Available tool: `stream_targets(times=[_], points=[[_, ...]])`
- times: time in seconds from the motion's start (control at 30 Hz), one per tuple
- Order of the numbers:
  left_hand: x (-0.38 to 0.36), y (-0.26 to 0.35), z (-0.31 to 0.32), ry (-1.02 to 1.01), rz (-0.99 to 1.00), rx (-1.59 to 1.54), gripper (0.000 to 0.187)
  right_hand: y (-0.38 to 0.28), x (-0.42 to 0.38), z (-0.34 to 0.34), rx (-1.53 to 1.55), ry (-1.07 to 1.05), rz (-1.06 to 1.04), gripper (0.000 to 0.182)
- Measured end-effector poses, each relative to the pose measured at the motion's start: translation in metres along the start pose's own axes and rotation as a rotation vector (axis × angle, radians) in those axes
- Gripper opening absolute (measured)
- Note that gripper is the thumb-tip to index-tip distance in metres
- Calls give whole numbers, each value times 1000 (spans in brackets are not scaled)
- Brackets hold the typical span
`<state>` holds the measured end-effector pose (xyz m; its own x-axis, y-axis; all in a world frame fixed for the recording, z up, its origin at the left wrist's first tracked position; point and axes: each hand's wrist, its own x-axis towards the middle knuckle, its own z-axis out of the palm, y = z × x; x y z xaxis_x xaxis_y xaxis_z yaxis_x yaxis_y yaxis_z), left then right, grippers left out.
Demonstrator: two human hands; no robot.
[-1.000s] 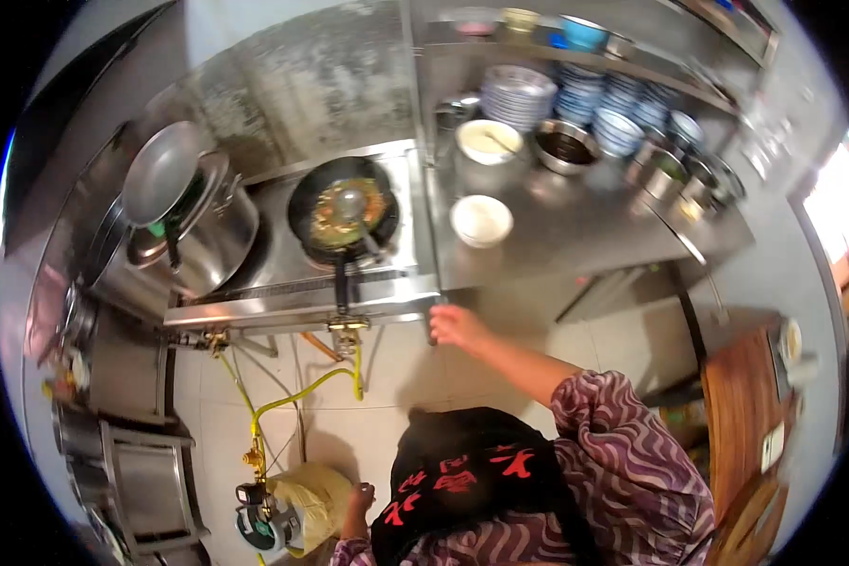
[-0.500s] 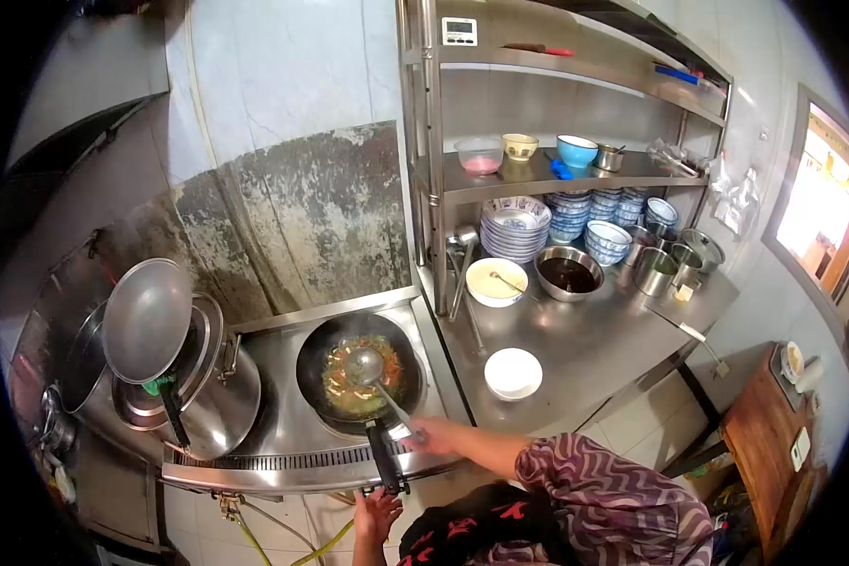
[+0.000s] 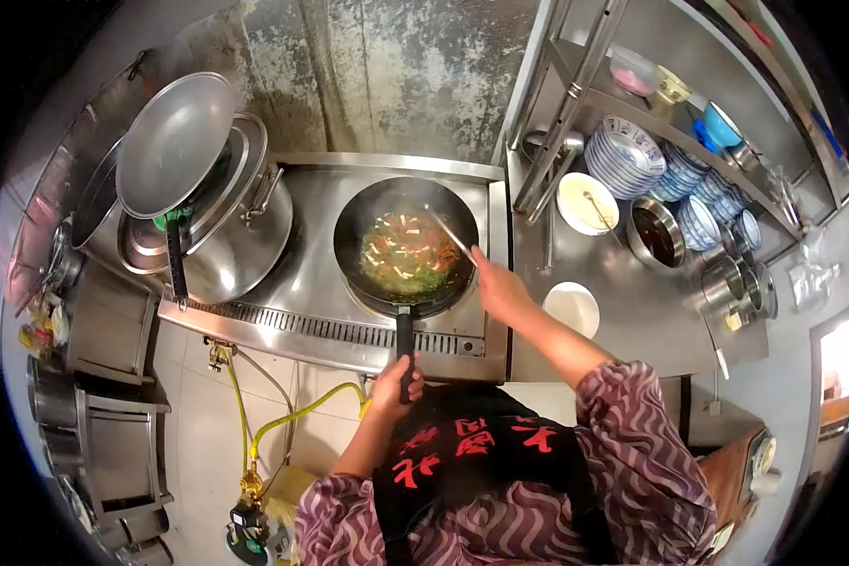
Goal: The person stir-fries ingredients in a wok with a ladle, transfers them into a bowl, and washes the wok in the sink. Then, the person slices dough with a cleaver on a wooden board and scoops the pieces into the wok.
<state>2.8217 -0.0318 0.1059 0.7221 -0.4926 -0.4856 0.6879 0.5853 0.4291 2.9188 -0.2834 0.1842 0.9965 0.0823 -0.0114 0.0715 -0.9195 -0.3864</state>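
Note:
A black wok sits on the stove, holding a steaming mix of pale strips, orange bits and greens. My left hand is wrapped round the wok's black handle. In my right hand is the handle of a metal ladle, which slants into the wok over its right side. The ladle's bowl cannot be made out clearly in the food. Just right of my right hand, a white bowl stands on the steel counter.
A large steel pot with an upturned pan on it stands left. Right, the counter holds a cream-coloured bowl, a dark-sauce bowl, stacked plates and metal containers. A shelf post rises behind.
The view has shifted down and turned. My left hand, which was beside the handle's end, now grips it. The ladle has moved from the food's middle to the wok's right side.

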Motion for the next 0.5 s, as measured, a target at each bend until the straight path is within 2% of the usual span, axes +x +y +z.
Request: stream_targets(times=[0.03,0.13,0.17,0.27,0.3,0.4,0.43,0.5], points=[[-3,0,6,36,6,24,30,-1,7,-1,-110,15,6,61],[-8,3,25,113,15,82,29,-6,21,8,-139,-9,103,62],[-9,3,27,113,12,78,29,-9,18,12,-58,-70,140,59],[-6,2,23,106,-4,50,30,-1,-3,22,132,-189,64,58],[-6,2,24,110,-2,54,31,-2,-9,7,241,-188,51,58],[-7,-1,26,114,6,59,32,7,15,-6,159,-160,23,58],[-7,-1,27,113,8,66,33,7,28,0,152,-22,-19,57],[-5,-2,28,142,-10,66,34,-5,60,6,112,-103,129,56]])
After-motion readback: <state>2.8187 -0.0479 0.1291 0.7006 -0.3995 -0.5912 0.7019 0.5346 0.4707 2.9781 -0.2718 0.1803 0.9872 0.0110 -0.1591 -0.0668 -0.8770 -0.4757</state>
